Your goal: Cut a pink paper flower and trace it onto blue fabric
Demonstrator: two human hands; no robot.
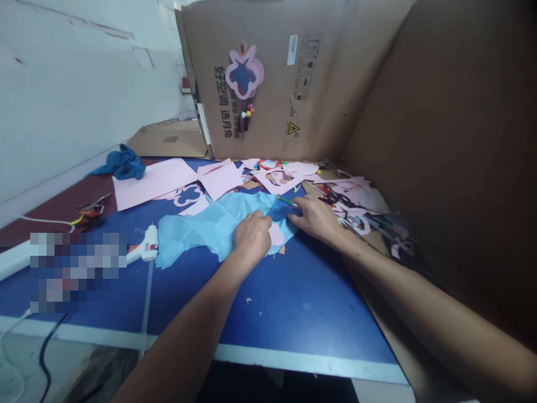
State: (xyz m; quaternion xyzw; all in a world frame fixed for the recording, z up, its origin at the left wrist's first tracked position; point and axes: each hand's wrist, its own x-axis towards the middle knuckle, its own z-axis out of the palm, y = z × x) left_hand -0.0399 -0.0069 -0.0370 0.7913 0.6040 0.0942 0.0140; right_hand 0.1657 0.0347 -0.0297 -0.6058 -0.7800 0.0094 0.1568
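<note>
The left hand (253,239) is curling down onto crumpled light-blue tissue paper (210,229) at twelve o'clock, the right hand (316,219) is pinching a slim green-handled tool (286,201), and cut pink paper shapes (220,178) are lying beyond!

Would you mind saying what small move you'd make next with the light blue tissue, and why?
I'd probably smooth the light blue tissue flat with the left hand, since it lies creased and rumpled under that hand.

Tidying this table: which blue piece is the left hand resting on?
The pale blue tissue paper, under the left hand; the darker blue cloth lies apart by the wall.
</note>
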